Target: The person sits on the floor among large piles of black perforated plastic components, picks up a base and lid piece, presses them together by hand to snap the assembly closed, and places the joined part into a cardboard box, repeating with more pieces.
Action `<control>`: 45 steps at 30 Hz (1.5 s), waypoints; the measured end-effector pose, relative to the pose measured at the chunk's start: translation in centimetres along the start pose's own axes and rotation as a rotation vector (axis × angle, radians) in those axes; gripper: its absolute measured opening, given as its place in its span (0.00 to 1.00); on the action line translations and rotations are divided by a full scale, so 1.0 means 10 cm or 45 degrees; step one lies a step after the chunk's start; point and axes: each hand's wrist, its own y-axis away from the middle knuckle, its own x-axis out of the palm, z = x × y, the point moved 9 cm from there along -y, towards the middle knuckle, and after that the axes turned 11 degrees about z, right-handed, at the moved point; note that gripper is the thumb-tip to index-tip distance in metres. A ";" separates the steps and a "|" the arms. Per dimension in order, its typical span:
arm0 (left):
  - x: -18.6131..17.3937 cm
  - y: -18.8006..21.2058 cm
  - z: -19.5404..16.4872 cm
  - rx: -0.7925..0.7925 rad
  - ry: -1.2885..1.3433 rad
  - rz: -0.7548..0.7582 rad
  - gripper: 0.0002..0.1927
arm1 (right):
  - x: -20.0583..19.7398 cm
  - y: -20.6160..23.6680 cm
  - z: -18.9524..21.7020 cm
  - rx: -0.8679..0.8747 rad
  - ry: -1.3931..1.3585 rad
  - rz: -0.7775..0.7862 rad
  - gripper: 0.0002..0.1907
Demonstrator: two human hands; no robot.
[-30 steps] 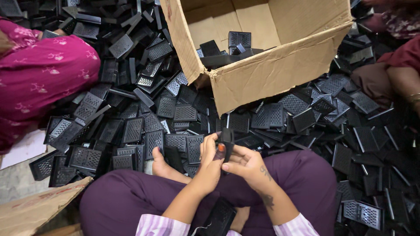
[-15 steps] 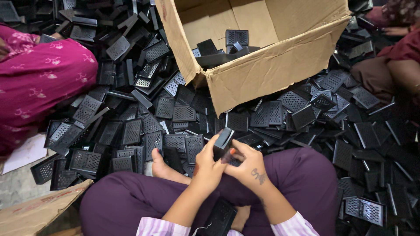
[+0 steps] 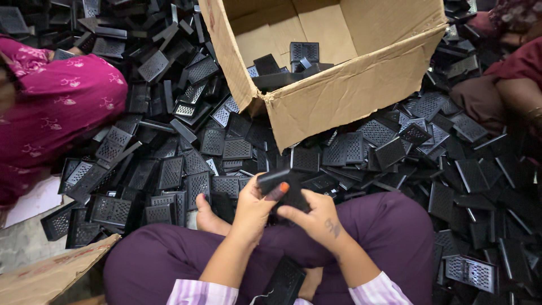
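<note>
Head view — both hands [image 3: 288,206] clasp one black plastic piece [image 3: 280,186] — flat, rectangular, dark.

cardboard box [image 3: 350,96] – 1 | black perforated plastic pieces [image 3: 169,172] – too many to count

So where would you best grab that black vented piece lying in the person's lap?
A judgement: take the black vented piece by its two long side edges, coming from above. It lies flat between the knees, below the left hand and right hand, so the edges show while the perforated face offers little to pinch.
</note>
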 end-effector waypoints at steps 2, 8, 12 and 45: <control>-0.03 0.01 0.00 0.003 0.056 0.001 0.19 | -0.03 0.07 0.25 -0.174 0.456 -0.123 0.21; 0.02 -0.01 0.02 -0.012 0.102 0.164 0.18 | -0.04 0.25 0.70 -0.488 0.818 -0.371 0.27; 0.06 0.00 0.01 -0.025 0.104 0.164 0.18 | -0.07 0.30 0.72 -0.532 0.877 -0.421 0.25; -0.82 -0.25 -0.27 0.100 -0.406 -0.553 0.14 | -0.78 -0.86 -0.03 0.201 1.158 -0.169 0.39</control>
